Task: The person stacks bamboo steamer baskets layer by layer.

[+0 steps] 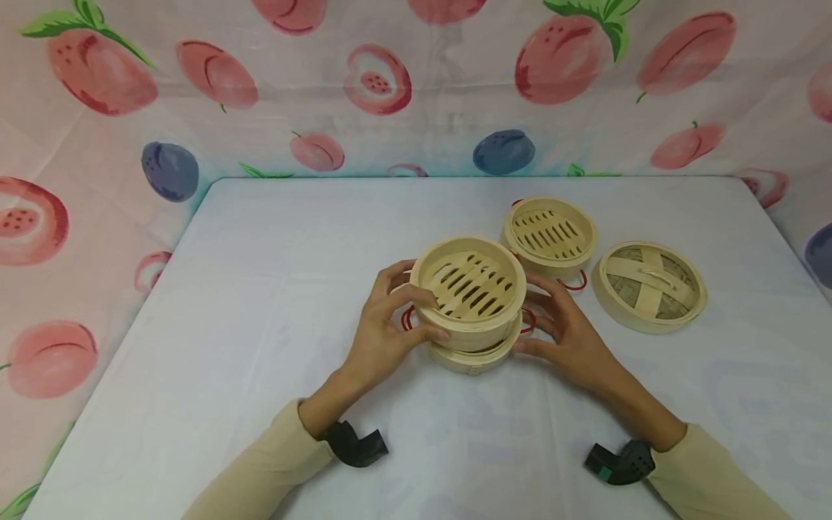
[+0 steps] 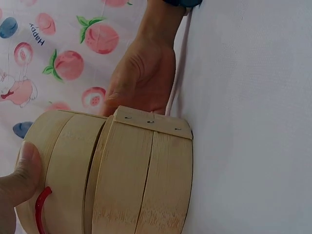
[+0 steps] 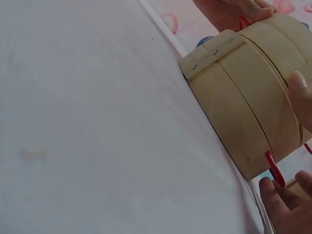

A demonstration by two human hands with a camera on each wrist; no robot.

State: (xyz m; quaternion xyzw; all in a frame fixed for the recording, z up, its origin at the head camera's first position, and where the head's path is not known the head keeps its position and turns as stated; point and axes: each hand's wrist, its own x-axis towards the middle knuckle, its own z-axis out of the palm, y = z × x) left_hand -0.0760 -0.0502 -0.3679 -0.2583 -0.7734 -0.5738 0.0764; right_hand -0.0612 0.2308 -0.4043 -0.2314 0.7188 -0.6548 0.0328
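Observation:
A round bamboo steamer basket (image 1: 474, 289) with a slatted base sits slightly off-line on a second steamer basket (image 1: 471, 363) on the table. My left hand (image 1: 388, 325) grips the upper one from the left, its thumb at the front and an index finger over the rim. On the other side, my right hand (image 1: 565, 328) holds the stack's side, thumb at the front of the lower basket and fingers around the back. A red handle (image 3: 275, 169) shows close to those fingertips in the right wrist view. A narrow gap separates the two baskets in the left wrist view.
Behind the stack to the right stands another steamer basket (image 1: 551, 235) with red handles. A woven bamboo lid (image 1: 650, 287) with a strap handle lies right of it. White cloth covers the table (image 1: 292, 238); a fruit-print curtain (image 1: 442, 94) hangs behind.

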